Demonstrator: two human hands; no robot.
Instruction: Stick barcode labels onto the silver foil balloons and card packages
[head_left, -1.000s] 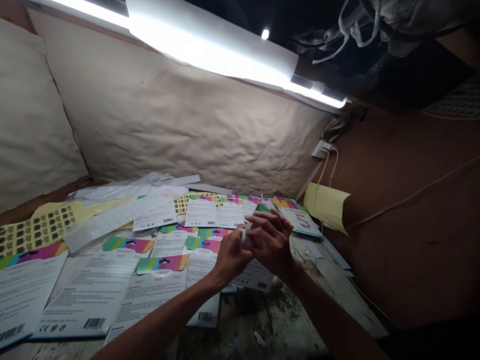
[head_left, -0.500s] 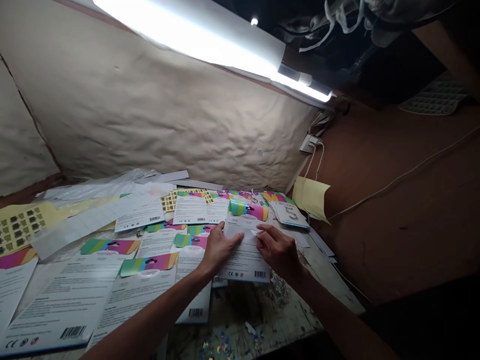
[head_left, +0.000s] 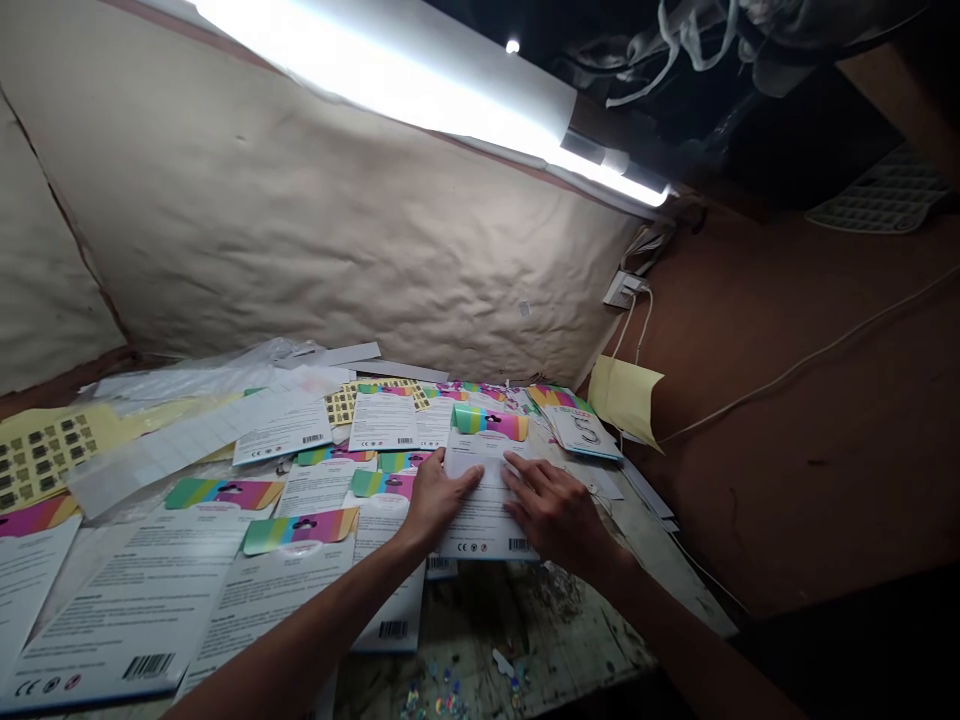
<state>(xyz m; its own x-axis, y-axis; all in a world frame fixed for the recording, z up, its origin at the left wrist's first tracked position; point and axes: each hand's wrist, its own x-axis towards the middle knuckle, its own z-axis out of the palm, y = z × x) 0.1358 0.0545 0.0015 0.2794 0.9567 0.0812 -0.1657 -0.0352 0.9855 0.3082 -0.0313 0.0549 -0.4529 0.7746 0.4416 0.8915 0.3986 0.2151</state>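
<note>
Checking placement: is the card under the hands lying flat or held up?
Flat: the card lies on the table, the left hand and right hand both pressing on it.

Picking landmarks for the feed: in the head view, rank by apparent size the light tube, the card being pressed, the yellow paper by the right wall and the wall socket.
1. light tube
2. card being pressed
3. yellow paper, looks smaller but hangs farther back, so that pair is unsure
4. wall socket

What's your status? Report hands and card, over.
Left hand flat, open, on the card. Right hand flat, open, fingertips on that card. Card lies atop other cards; nothing blocking.
</note>
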